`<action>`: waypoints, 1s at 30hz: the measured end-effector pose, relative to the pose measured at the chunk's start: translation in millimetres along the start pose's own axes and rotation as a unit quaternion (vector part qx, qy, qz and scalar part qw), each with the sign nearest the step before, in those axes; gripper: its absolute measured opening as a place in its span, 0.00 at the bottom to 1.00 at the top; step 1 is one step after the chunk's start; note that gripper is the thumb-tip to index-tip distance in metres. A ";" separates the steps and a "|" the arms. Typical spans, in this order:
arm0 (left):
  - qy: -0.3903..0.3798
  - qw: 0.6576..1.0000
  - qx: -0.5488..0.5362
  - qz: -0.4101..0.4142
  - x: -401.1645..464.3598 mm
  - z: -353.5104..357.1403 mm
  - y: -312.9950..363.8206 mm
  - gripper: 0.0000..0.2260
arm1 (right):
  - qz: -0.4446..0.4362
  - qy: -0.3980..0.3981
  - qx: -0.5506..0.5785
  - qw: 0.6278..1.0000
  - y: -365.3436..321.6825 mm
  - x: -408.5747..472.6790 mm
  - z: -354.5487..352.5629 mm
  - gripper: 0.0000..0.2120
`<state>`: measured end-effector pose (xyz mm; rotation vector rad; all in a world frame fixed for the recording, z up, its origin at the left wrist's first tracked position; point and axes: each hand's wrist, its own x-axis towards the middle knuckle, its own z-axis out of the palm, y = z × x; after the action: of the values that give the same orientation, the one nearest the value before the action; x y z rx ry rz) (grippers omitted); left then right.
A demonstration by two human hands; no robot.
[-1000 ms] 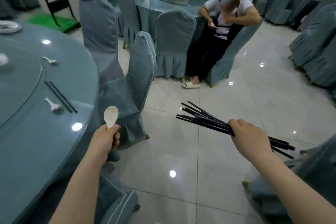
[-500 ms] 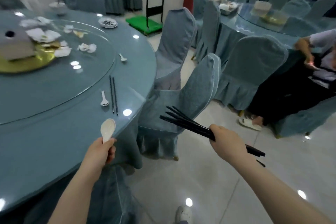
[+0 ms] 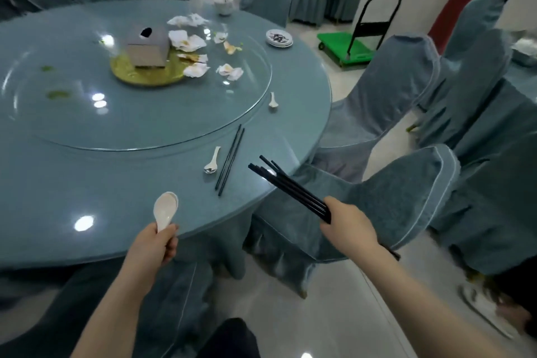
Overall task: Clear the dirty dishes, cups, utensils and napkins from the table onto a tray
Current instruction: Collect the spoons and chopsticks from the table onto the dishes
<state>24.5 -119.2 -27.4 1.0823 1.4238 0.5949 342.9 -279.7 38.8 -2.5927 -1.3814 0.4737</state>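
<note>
A: Which hand takes the pair [image 3: 229,160] on the table [image 3: 87,183]?

B: The right hand [image 3: 347,224], gripping a bundle [image 3: 290,187], is nearer; the pair runs near-to-far, left of it. The left hand [image 3: 154,244] holds a spoon [image 3: 165,210].

No readable text anywhere (labels, brands, numbers or signs).

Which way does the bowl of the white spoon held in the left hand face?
Upward: the white spoon shows its hollow, which looks empty, above the left hand.
</note>
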 end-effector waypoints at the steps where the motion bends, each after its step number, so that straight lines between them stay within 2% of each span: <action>1: 0.012 1.000 -0.003 -0.004 5.1 -1.0 2.6 0.05 | -0.012 -0.006 -0.008 1.000 -3.6 12.8 0.2 0.07; 7: 0.069 0.997 -0.008 -0.041 69.7 14.9 33.5 0.05 | -0.039 -0.030 -0.022 0.999 -15.0 99.4 2.3 0.04; 10: 0.088 0.994 0.071 0.000 114.1 38.1 58.2 0.06 | -0.029 -0.025 -0.026 0.999 -14.8 142.4 -5.3 0.05; 13: 0.073 0.984 0.161 0.038 148.0 58.6 72.9 0.09 | -0.019 -0.030 -0.056 0.998 -14.8 177.9 -8.9 0.06; 16: 0.065 0.974 0.213 0.036 178.1 75.0 84.1 0.07 | -0.018 -0.039 -0.071 0.997 -17.1 208.1 -7.2 0.03; 23: 0.016 0.937 0.345 -0.054 206.5 87.1 76.1 0.12 | -0.030 -0.081 -0.071 0.994 -15.7 247.9 6.3 0.05; 27: 0.014 0.934 0.347 -0.082 213.4 82.8 77.4 0.04 | -0.051 -0.076 -0.070 0.993 -18.4 277.2 5.6 0.05; 30: 0.047 0.934 0.343 -0.086 216.0 65.9 78.6 0.04 | -0.078 -0.094 -0.075 0.990 -25.2 296.5 8.6 0.06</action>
<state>135.0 87.2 -75.6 1.4554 1.8518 0.0003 474.9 -19.6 -20.9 -2.5824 -1.7292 0.6261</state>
